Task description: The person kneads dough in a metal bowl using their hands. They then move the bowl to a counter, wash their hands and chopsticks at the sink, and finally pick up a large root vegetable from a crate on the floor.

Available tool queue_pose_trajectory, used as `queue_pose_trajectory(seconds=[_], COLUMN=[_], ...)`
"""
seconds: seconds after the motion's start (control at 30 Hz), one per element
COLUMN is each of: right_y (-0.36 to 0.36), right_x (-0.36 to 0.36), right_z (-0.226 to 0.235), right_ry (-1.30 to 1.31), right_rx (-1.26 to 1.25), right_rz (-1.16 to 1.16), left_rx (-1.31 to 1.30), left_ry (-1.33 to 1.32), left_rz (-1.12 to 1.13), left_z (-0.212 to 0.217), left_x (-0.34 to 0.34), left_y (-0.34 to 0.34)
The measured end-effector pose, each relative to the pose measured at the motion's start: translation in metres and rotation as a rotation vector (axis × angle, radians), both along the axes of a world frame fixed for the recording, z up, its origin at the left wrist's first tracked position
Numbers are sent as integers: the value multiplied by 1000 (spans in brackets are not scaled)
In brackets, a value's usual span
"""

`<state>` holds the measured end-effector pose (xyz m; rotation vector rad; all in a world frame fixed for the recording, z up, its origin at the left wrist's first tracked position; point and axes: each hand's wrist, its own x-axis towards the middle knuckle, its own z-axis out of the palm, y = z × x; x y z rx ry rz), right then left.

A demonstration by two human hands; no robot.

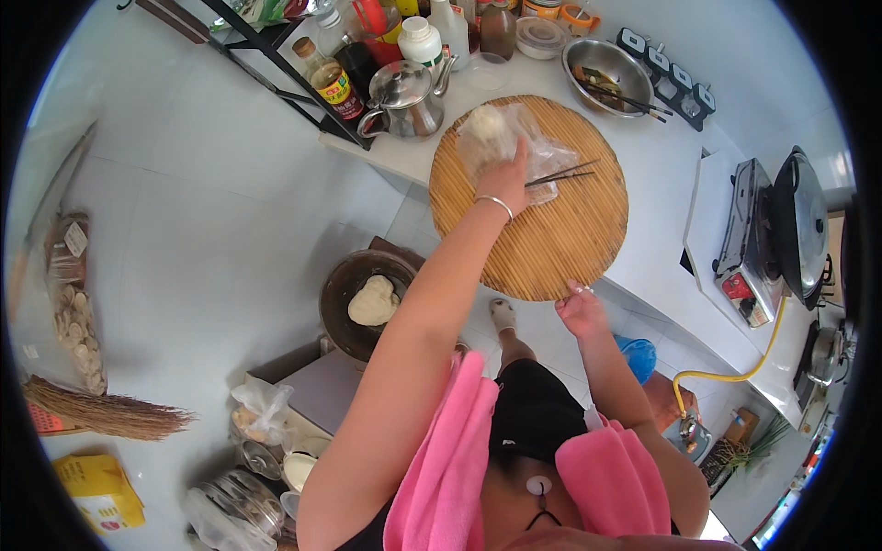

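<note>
Plastic bag (540, 140) with pale lump (488, 123), near round board's (528, 253) far edge; left hand (503, 177) on bag, grip unclear. Right hand (582, 312) at near edge, grip unclear. Steel bowl (627, 61) holds food (595, 81); brown basin (340, 280), dough (373, 301).

Kitchen — stove (748, 225), teapot (409, 103), sauce bottle (337, 89)

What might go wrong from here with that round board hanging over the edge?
The round wooden board juts past the edge of the counter, so it might tip if pressed near the right hand. Beyond it, chopsticks stick out over the rim of the metal bowl and could get knocked.
</note>
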<state>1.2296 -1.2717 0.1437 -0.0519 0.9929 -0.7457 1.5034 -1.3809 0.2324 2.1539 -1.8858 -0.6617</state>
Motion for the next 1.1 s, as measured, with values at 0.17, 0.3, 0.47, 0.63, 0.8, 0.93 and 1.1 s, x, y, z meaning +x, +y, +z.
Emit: queue_pose_trajectory(seconds=[0.17, 0.3, 0.47, 0.63, 0.8, 0.93, 1.1], right_y=[7, 8, 13, 23, 37, 34, 18], right_x=[0, -6, -8, -5, -19, -21, -20], right_z=[6, 8, 9, 2, -12, -6, 1], right_ry=[-4, 36, 18, -2, 44, 61, 33], right_rx=[10, -16, -93, -84, -73, -89, -124], right_rz=[1, 35, 150, 147, 96, 68, 103], left_rx=[-135, -190, -144, -66, -42, -131, -221], left_ry=[137, 365, 323, 219, 194, 935, 1729], left_rz=[71, 207, 91, -101, 146, 483, 671], left_z=[-27, 8, 48, 9, -47, -9, 95], left_x=[17, 34, 23, -9, -8, 54, 109], left_y=[35, 74, 84, 61, 83, 131, 194])
